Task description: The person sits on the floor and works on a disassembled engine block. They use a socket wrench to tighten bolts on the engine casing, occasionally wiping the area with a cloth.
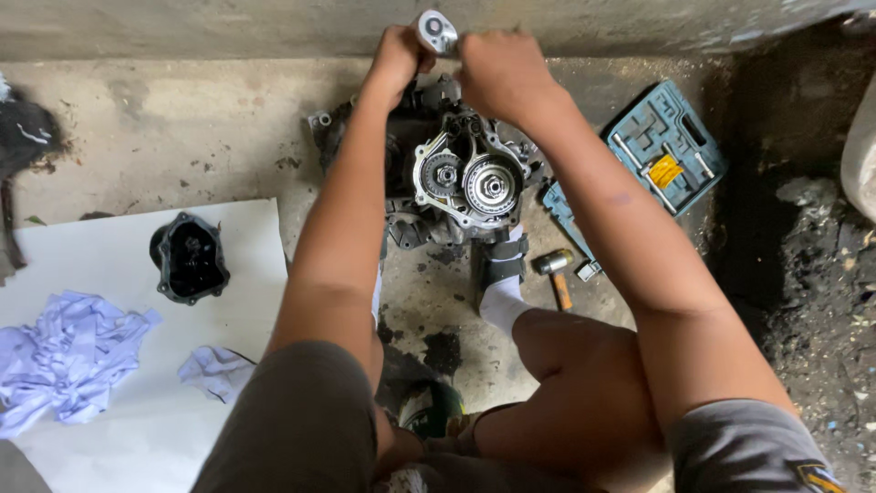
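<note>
ratchet wrench [436, 31] gripped above the engine casing [461, 178] on the concrete floor [182, 128], my left hand [399, 57] fisted round it, my right hand [500, 73] clamped alongside, both arms stretched forward, elbows slightly bent

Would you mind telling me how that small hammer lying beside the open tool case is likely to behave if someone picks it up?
The hammer looks stiff, with a metal head on a short wooden handle, so it would probably feel head-heavy. The rounded head might roll a little on the concrete floor if nudged. It seems sturdy, not fragile.
</note>
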